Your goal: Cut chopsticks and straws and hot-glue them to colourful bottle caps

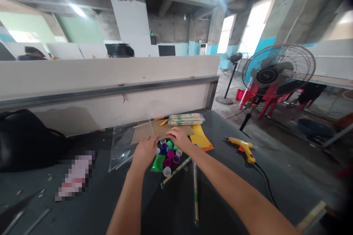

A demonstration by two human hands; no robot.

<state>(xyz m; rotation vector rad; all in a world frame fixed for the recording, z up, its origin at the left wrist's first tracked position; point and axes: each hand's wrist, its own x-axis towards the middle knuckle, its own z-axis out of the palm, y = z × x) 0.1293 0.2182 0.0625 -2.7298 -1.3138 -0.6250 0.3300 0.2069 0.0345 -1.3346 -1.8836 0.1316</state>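
My left hand point(146, 150) and my right hand point(178, 138) come close together over the far part of the dark table, both with fingers closed. A thin pale edge shows between their fingertips; its kind is too small to make out. Just below them lies a cluster of small purple, blue, pink and white plastic caps point(167, 162). Beside the caps is a bright green packet point(158, 163). Brown cardboard point(142, 133) lies flat behind my hands. Nearer to me are a pair of wrapped chopsticks point(176, 172) lying aslant and another wrapped pair point(195, 194) pointing towards me.
A bundle of wrapped chopsticks point(186, 119) lies at the back by the white partition point(110, 69). Yellow sheets point(199, 136) are right of the cardboard. A yellow glue gun point(244, 146) with its cord rests further right. A black bag point(24, 141) stands left; a fan point(267, 75) stands beyond the table.
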